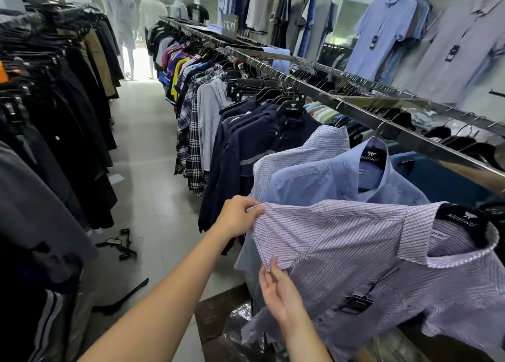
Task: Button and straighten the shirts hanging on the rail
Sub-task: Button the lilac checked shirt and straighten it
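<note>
A lilac checked shirt (pixel 355 241) hangs nearest me on a black hanger (pixel 461 219) from the steel rail (pixel 355 110). My left hand (pixel 237 217) pinches the shirt's shoulder seam at its upper left edge. My right hand (pixel 281 293) pinches the sleeve hem just below, fingers pointing up. A black clip (pixel 355 303) sits on the shirt's front. Behind it hang a light blue shirt (pixel 322 181) and a blue checked shirt (pixel 314 146).
Navy jackets (pixel 246 148) and plaid shirts (pixel 191 132) fill the rail further along. A rack of dark clothes (pixel 54 115) lines the left of the tiled aisle (pixel 147 170). Loose black hangers (pixel 123 244) lie on the floor. Crumpled plastic (pixel 240 329) lies below my right hand.
</note>
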Motion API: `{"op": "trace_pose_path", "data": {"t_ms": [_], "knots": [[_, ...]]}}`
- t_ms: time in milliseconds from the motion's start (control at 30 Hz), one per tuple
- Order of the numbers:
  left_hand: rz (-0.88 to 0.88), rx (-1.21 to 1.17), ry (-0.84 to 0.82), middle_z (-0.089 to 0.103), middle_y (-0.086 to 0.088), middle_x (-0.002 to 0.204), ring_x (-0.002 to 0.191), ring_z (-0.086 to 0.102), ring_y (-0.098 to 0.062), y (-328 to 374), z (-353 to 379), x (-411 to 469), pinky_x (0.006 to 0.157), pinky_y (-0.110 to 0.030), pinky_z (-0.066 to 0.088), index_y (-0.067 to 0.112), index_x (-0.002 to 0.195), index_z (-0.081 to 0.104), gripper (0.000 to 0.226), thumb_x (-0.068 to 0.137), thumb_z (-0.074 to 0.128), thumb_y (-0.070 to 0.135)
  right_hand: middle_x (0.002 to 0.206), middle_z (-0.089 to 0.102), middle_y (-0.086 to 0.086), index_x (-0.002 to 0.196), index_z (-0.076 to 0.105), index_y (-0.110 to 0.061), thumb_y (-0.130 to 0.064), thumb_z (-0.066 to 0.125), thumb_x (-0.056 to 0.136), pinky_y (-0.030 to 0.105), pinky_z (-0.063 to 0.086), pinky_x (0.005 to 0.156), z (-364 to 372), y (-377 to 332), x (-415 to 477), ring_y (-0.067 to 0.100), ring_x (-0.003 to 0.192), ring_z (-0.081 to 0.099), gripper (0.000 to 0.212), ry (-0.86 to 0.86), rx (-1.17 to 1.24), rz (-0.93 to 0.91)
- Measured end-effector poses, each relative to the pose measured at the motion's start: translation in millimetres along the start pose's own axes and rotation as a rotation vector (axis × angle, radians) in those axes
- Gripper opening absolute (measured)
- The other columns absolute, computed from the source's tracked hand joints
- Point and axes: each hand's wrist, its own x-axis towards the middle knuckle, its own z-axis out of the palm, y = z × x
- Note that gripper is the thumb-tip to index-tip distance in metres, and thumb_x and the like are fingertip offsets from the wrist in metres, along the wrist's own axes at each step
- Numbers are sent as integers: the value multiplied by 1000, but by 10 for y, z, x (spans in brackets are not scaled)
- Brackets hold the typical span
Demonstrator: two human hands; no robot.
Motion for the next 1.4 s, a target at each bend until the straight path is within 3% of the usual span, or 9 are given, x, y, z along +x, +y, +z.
{"op": "trace_pose_path", "data": {"t_ms": [267, 467, 567, 733, 867, 1033, 1167, 1267, 1400], "knots": [[-26, 100, -103, 59, 7, 73, 77, 54, -14, -21, 39, 50, 70, -27, 37, 25, 68, 58, 33, 100, 54, 18, 112, 68, 13, 133, 55, 6, -5, 70, 89, 18, 58, 59, -119, -41, 104, 15, 92, 65, 48, 93, -85, -46], [-42, 222, -25, 69, 7, 70, 71, 64, -12, -99, -16, 120, 67, -30, 51, 24, 66, 68, 24, 87, 72, 36, 139, 56, 21, 149, 36, 3, 4, 68, 80, 25, 63, 70, -216, -45, 95, 23, 111, 63, 76, 56, -39, -70], [-45, 230, 26, 68, 6, 68, 68, 63, -10, -117, -17, 139, 63, -27, 49, 21, 67, 71, 21, 83, 76, 34, 137, 56, 22, 152, 28, 1, 7, 59, 94, 26, 62, 68, -193, -35, 123, 23, 105, 64, 66, 112, -67, -93], [-82, 210, -8, 65, 6, 68, 68, 60, -13, -150, -14, 128, 56, -22, 38, 18, 65, 64, 25, 86, 73, 26, 125, 66, 20, 143, 42, 8, 6, 63, 92, 27, 61, 80, -162, -58, 135, 22, 100, 68, 56, 157, -231, -87], [-78, 260, -108, 66, 6, 72, 70, 62, -11, -102, -7, 128, 60, -25, 45, 21, 66, 61, 26, 86, 72, 33, 105, 72, 15, 132, 52, 11, -10, 68, 94, 22, 61, 68, -166, -160, 102, 20, 91, 74, 46, 173, -457, -47], [-6, 231, -200, 68, 10, 85, 82, 64, -12, 4, 141, 157, 79, -27, 54, 21, 84, 68, 17, 82, 75, 36, 89, 74, 14, 106, 65, 0, -24, 71, 94, 21, 56, 51, -114, -417, -20, 19, 69, 75, 28, 240, -763, 12], [91, 210, -359, 62, 14, 114, 104, 59, -8, 197, 352, 179, 96, -24, 48, 25, 120, 63, 53, 74, 84, 39, 76, 70, 11, 88, 67, -6, -16, 70, 93, 22, 50, 46, -144, -686, -103, 17, 59, 66, 11, 290, -914, -59], [169, 114, -515, 59, 13, 129, 116, 57, -7, 463, 568, 138, 102, -24, 45, 27, 136, 54, 73, 71, 87, 36, 63, 64, 10, 70, 65, -7, -11, 67, 95, 19, 41, 42, -163, -984, -216, 13, 43, 57, 25, 309, -1012, -215], [316, -2, -486, 63, 10, 127, 112, 59, -5, 793, 903, 93, 97, -17, 45, 23, 138, 55, 80, 68, 89, 43, 52, 64, 1, 60, 68, -4, -18, 70, 92, 20, 42, 47, -178, -1429, -499, 11, 45, 56, 35, 429, -1230, -465]]}}
